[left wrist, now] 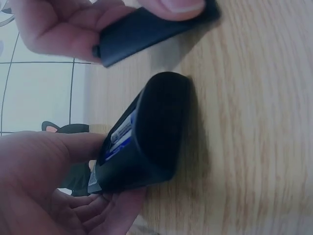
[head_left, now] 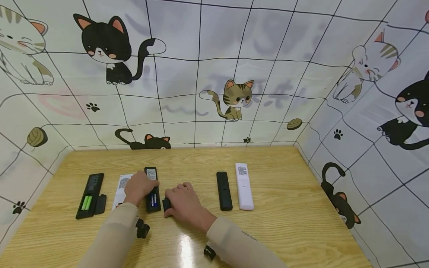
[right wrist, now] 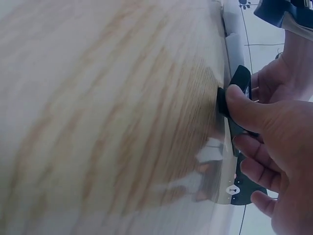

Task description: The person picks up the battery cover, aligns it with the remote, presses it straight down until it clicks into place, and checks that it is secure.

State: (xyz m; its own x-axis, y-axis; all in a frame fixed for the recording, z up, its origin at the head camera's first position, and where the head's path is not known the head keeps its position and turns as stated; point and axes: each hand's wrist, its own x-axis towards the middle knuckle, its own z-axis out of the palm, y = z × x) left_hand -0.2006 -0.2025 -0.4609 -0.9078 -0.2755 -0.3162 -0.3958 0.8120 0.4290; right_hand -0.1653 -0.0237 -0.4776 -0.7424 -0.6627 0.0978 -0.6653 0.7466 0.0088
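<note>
My left hand [head_left: 138, 186] grips a black remote control [head_left: 153, 205] by its sides, thumb along one edge, as the left wrist view shows. The remote lies back side up at the left of the table, its battery compartment uncovered. Blue-and-white batteries [left wrist: 120, 134] sit inside it. Just to the right, my right hand [head_left: 186, 203] pinches a black battery cover [left wrist: 146, 39] between thumb and fingers. That cover is held apart from the remote, beside its lower end.
On the wooden table [head_left: 288, 230], a black remote with green batteries [head_left: 90, 190] lies far left, its loose cover [head_left: 100, 204] beside it. A white remote [head_left: 121, 186] is partly hidden behind my left hand. To the right lie another black remote [head_left: 224, 191] and white remote [head_left: 244, 186]. Cat-print walls [head_left: 214, 44] enclose the table.
</note>
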